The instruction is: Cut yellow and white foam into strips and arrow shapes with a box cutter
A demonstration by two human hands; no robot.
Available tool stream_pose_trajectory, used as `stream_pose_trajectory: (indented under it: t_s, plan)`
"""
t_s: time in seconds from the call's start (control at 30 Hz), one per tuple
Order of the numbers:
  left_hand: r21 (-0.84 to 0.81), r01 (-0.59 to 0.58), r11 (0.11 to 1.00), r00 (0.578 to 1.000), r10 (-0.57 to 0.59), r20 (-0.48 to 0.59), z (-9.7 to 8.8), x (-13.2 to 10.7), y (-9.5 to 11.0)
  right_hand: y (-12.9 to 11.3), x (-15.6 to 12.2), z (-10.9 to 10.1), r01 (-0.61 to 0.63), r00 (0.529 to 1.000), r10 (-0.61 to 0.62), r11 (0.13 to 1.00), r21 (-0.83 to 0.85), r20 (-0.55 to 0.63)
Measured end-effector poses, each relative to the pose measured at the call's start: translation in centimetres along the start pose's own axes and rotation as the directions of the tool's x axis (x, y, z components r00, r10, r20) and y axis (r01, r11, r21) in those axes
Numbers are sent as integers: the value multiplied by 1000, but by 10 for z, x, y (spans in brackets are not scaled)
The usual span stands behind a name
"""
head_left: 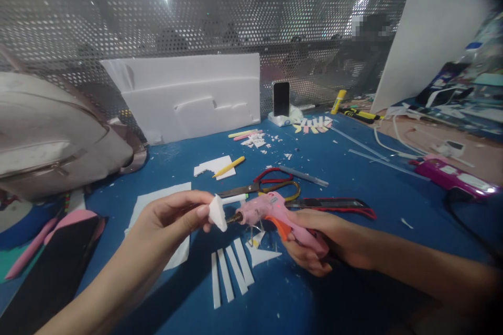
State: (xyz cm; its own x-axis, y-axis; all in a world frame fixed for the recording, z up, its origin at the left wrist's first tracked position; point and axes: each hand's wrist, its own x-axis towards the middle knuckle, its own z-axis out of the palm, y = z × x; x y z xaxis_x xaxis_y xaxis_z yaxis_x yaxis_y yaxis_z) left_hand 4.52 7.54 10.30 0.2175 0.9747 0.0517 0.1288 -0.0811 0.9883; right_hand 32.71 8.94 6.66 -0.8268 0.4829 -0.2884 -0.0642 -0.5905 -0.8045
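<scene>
My left hand [173, 216] pinches a small white foam piece [217, 212] between thumb and fingers, held above the blue table [338, 167]. My right hand [314, 243] grips a pink hot glue gun [275, 214] with an orange trigger. The gun's metal nozzle touches the foam piece. Below the hands lie several white foam strips [230, 272] and a white foam triangle [261, 256].
Scissors with red and yellow handles [271, 184], a utility knife [334, 203], a yellow pencil [228, 166] on foam scraps, glue sticks [302, 175], a large white foam board [188, 97], a phone on a stand [281, 98], a grey bag [51, 136] at left, a second pink glue gun [451, 177] at right.
</scene>
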Motion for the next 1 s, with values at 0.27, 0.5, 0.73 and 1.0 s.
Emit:
stream_pose_trajectory:
  t_s: [0.27, 0.5, 0.73, 1.0]
  plan:
    - [-8, 110, 994, 994, -110, 15, 0, -4, 2, 1, 0, -1, -15, 1000, 15, 1000, -9, -2]
    - [3, 132, 991, 991, -132, 28, 0, -4, 3, 2, 0, -1, -16, 1000, 16, 1000, 10, 7]
    - [8, 136, 991, 990, -136, 31, 0, -3, 4, 2, 0, -2, -29, 999, 29, 1000, 11, 15]
    - [5, 138, 990, 990, -138, 24, 2, -4, 5, 2, 0, -3, -32, 999, 32, 999, 24, 25]
